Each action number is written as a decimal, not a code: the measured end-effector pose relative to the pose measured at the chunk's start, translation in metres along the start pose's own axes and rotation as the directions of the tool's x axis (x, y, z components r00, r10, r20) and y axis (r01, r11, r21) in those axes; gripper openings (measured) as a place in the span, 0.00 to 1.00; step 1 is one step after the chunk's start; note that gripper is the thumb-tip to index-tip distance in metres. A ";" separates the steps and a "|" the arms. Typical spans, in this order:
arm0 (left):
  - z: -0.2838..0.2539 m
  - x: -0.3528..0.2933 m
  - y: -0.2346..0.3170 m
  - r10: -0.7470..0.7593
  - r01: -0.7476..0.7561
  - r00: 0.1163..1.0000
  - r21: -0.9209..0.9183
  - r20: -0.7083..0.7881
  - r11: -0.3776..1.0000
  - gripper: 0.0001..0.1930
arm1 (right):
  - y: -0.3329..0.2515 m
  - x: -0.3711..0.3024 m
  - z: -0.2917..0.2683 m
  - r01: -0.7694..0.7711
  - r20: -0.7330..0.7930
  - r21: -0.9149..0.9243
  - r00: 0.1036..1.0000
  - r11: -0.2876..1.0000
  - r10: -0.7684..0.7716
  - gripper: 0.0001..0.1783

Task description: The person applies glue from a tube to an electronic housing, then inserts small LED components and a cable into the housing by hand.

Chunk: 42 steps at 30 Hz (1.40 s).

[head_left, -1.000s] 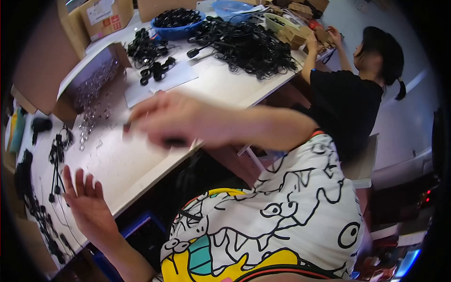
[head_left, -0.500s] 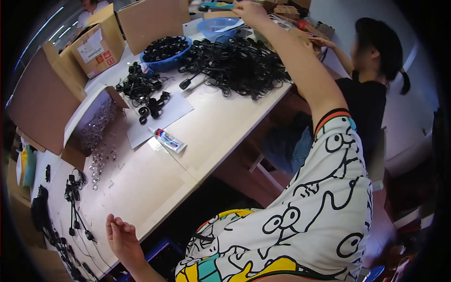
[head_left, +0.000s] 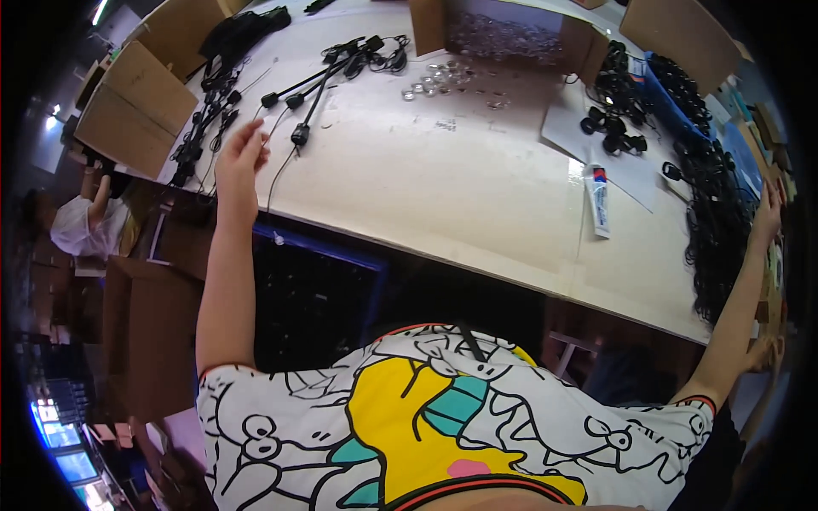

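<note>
Over the table's left front part is my left hand (head_left: 242,163), its fingers loosely bent and slightly apart, with nothing visible in them. Beside it lie black cables with small black heads (head_left: 300,134); one thin cord passes the hand and hangs over the front edge, with a small pale tip (head_left: 279,240). At the far right rim my right hand (head_left: 769,217) reaches out past a large heap of black cables (head_left: 711,230). Its fingers are small and distorted there, and whether they hold anything is not visible.
Clear round pieces (head_left: 439,81) lie before an open cardboard box (head_left: 429,25). A white and blue tube (head_left: 600,204) lies beside a paper sheet (head_left: 567,128) and black rings (head_left: 613,132). A blue basin (head_left: 660,98) holds black parts. Another person's hand (head_left: 765,353) shows at right.
The view has swung left, bringing the left table end and its cables nearer the middle. My left hand has come over the cables; my right arm stays stretched out to the right.
</note>
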<state>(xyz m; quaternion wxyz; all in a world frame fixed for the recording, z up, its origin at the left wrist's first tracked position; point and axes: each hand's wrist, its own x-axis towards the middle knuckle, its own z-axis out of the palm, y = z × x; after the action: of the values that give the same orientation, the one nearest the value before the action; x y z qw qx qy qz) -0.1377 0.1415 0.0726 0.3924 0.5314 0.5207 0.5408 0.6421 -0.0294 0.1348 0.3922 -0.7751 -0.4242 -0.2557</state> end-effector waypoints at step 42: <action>0.017 -0.072 0.021 0.462 -0.397 0.838 -0.257 0.289 0.881 0.13 | -0.360 -0.290 0.014 0.070 0.589 0.657 0.575 0.751 -0.568 0.10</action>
<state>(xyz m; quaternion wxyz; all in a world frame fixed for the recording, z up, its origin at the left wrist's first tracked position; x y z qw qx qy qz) -0.1090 0.0707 0.0790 0.3929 0.6815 0.2581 0.5609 0.1865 -0.0310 0.0561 0.3312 -0.5581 -0.7432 0.1626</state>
